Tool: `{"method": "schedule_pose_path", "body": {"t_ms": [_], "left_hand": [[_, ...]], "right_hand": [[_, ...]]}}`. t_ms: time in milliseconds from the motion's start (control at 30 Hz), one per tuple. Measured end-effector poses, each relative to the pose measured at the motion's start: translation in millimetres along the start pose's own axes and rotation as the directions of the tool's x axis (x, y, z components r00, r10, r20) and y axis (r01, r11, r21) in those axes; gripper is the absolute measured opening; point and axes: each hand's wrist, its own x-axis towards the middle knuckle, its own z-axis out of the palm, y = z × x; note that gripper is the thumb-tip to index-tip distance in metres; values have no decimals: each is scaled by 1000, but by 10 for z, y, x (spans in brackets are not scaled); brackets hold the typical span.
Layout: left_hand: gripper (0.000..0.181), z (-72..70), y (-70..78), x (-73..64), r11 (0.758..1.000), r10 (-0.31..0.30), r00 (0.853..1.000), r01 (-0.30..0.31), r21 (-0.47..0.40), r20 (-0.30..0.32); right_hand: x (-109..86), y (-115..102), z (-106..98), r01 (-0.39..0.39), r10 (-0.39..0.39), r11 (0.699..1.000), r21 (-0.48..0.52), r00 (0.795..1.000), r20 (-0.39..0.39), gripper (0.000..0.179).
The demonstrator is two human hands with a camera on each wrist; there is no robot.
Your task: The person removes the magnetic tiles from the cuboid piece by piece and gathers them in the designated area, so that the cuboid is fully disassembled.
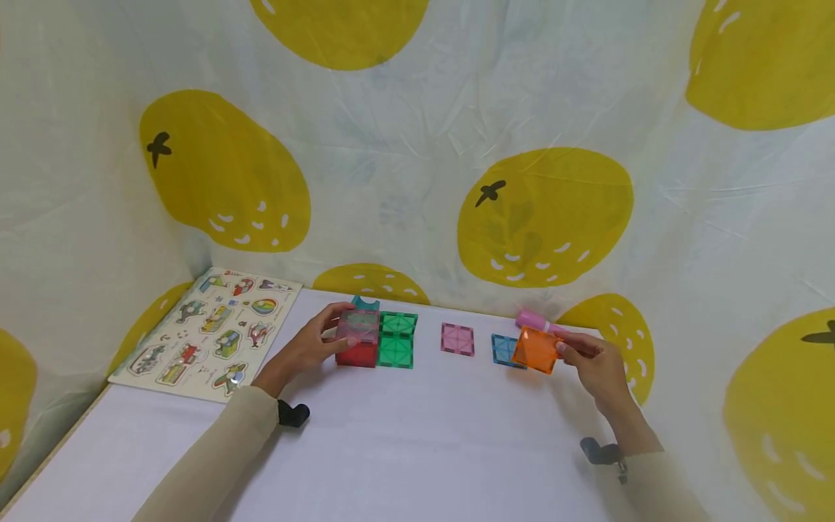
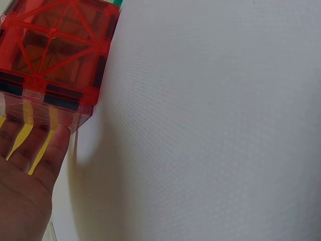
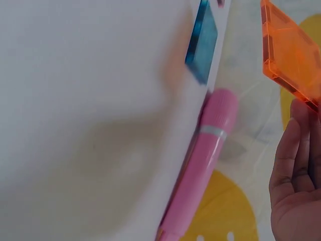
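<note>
My left hand point(image 1: 320, 337) grips the left side of a small box of magnetic tiles, with a red tile point(image 1: 356, 354) in front and a pale pink tile point(image 1: 359, 325) on top. In the left wrist view, its fingers point(image 2: 52, 155) lie along the pinkish side of the box next to the red face. Green magnetic tiles point(image 1: 396, 350) adjoin the box on the right, and a teal curved piece point(image 1: 366, 302) shows behind it. My right hand point(image 1: 596, 366) pinches an orange magnetic tile point(image 1: 536, 349) by one edge, raised and tilted above a blue tile point(image 1: 504, 349).
A pink square tile point(image 1: 457, 338) lies between the green and blue ones. Along the far edge, a pink marker-shaped tube point(image 3: 203, 160) lies near the right hand. At the left is a picture puzzle board point(image 1: 251, 333). A fruit-print cloth point(image 1: 391, 159) hangs behind the white table point(image 1: 417, 442).
</note>
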Motion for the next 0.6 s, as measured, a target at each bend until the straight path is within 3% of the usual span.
{"method": "schedule_pose_path", "body": {"t_ms": [200,600], "left_hand": [[73,-12,10,-11,1000,-9,1000,9,0,2],[72,-9,-4,1,1000,5,1000,-5,-21,10]], "right_hand": [[145,188,-148,-76,74,994,-82,997,-22,43],[376,479,-328,-205,208,972,-114,978,14,39]]}}
